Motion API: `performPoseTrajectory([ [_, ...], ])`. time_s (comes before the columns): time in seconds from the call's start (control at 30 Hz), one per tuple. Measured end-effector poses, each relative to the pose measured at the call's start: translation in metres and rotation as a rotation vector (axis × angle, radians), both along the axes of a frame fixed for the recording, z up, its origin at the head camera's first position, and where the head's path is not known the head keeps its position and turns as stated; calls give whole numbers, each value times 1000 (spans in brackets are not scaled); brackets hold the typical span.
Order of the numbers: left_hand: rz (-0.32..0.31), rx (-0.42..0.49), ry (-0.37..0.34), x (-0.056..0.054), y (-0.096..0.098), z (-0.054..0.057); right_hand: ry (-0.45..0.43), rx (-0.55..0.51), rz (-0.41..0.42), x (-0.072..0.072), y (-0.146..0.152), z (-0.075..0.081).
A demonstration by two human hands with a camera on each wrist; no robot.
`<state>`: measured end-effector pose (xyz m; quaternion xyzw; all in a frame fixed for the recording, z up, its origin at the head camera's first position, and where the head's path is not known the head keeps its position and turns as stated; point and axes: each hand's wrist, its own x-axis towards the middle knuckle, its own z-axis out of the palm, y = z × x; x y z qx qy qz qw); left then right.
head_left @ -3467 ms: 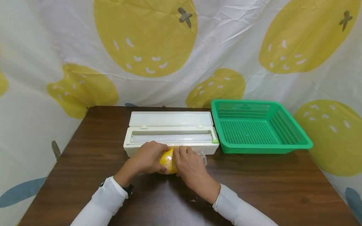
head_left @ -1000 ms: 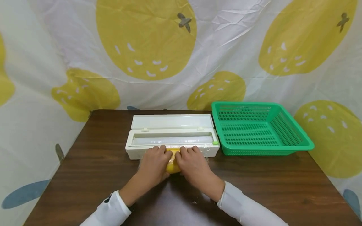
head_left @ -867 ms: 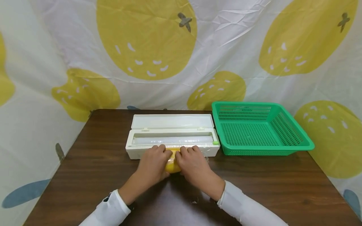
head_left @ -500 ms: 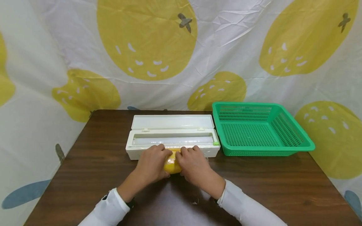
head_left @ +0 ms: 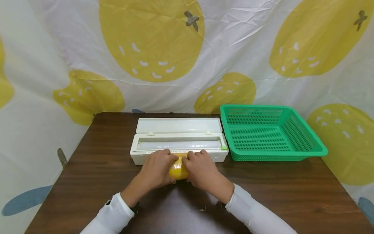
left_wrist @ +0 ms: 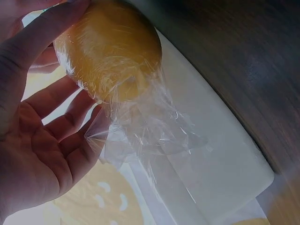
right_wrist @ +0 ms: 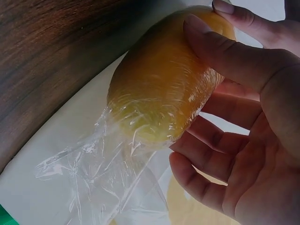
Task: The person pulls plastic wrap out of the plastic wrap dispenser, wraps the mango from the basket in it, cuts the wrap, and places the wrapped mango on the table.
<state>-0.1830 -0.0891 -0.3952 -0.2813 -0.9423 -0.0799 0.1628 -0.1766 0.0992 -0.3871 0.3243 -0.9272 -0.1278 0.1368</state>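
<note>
A yellow oval fruit [head_left: 179,169], wrapped in clear cling film, is held just in front of the open white film dispenser [head_left: 205,156]. My left hand [head_left: 156,167] grips its left end, my right hand [head_left: 202,169] its right end. In the left wrist view, loose cling film [left_wrist: 140,129] trails from the fruit [left_wrist: 115,40] near my curled fingers. The right wrist view has my thumb pressed along the fruit [right_wrist: 157,84], with another crumpled tail of film [right_wrist: 101,171] hanging off that end. Whether the fruit touches the table is hidden.
A film roll [head_left: 178,145] lies inside the dispenser, whose lid [head_left: 179,125] is folded back. To its right stands a green plastic basket [head_left: 276,156]. A small scrap [head_left: 202,209] lies on the dark wooden table [head_left: 292,195]. Behind hangs a fruit-patterned cloth [head_left: 163,97].
Compared with 3.5 seconds ago, my hands have shifted on the fruit and now hold its two ends more evenly. Over the last second both hands and fruit have barely moved.
</note>
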Motion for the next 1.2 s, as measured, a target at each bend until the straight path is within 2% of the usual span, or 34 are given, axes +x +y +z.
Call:
performPoseTrajectory([
  [0.2,-7,14,-56,-3,0,2,-24,-34,14,-3,2,2],
  [0.47,-17,21,-123,-7,0,4,-56,-27,19,-6,3,3],
  [0.73,-43,5,-128,-9,-1,3,-65,-18,33,-8,4,2],
  [1.2,-81,-14,-153,-11,-4,4,-179,-76,30,-12,6,4],
])
